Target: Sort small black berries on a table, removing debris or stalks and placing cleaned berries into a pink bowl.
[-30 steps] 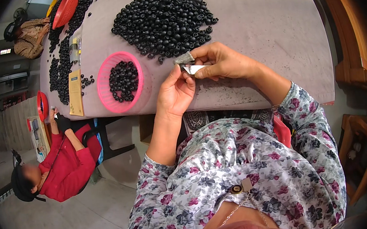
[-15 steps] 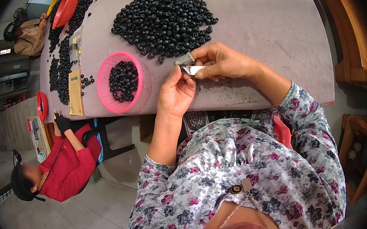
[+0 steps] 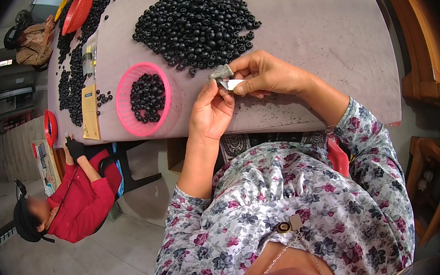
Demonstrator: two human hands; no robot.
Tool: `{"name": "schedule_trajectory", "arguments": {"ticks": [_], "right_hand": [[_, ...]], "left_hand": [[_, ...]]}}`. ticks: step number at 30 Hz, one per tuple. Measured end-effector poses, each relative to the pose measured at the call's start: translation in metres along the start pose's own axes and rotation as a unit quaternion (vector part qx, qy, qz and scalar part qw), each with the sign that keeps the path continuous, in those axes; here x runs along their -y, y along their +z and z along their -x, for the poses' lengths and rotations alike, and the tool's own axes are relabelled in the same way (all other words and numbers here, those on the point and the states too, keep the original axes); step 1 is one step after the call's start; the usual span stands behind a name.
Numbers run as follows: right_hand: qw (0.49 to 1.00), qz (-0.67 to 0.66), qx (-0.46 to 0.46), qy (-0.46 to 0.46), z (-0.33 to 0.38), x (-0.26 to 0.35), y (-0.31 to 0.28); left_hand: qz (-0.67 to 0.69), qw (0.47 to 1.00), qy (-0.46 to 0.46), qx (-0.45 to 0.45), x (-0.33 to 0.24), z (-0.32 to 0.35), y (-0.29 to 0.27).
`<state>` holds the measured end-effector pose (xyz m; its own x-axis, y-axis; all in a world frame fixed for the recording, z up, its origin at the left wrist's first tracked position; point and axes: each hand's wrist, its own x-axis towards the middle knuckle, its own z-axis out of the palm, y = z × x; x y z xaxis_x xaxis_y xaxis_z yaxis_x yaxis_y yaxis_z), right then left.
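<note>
My left hand and my right hand meet over the near edge of the grey table. Together they pinch a small grey-wrapped blade, with a pale strip showing between the fingertips. A big heap of black round beads lies just beyond my hands. A pink round basket holding black beads stands to the left of my left hand.
More black beads spread along the table's left end, beside a yellow card and a red basket. A person in a red top sits at the left; another person sits at the far corner. A wooden chair stands at the right.
</note>
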<state>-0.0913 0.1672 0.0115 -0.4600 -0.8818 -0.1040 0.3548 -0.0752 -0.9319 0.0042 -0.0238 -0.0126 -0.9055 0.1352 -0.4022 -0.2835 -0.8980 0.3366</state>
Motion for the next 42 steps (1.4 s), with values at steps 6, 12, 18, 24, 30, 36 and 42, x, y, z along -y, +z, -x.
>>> {"name": "schedule_trajectory", "arguments": {"ticks": [6,12,18,24,30,36,42], "right_hand": [[1.000,-0.003,0.000,-0.010,0.000,-0.001,0.000],[0.999,-0.037,-0.027,-0.001,0.000,-0.001,-0.001],[0.998,-0.068,-0.010,-0.010,0.001,0.000,-0.003],[0.996,-0.082,-0.010,-0.032,0.002,0.004,-0.007],[0.997,-0.068,-0.021,-0.030,0.001,0.004,-0.008],[0.984,-0.084,-0.116,-0.103,-0.003,0.003,-0.014],[0.981,-0.046,-0.143,-0.119,-0.005,-0.001,-0.019]], "left_hand": [[-0.029,0.999,0.016,0.025,0.001,0.003,0.004],[-0.032,0.998,0.016,0.043,0.002,0.002,0.002],[-0.026,0.999,0.017,0.044,0.002,0.002,0.003],[-0.041,0.997,0.033,0.057,0.003,0.003,0.003],[-0.150,0.981,0.116,0.046,-0.006,0.016,0.014],[-0.498,0.740,0.436,-0.122,-0.095,0.043,0.008],[-0.767,0.343,0.509,-0.188,-0.087,0.052,0.033]]}}
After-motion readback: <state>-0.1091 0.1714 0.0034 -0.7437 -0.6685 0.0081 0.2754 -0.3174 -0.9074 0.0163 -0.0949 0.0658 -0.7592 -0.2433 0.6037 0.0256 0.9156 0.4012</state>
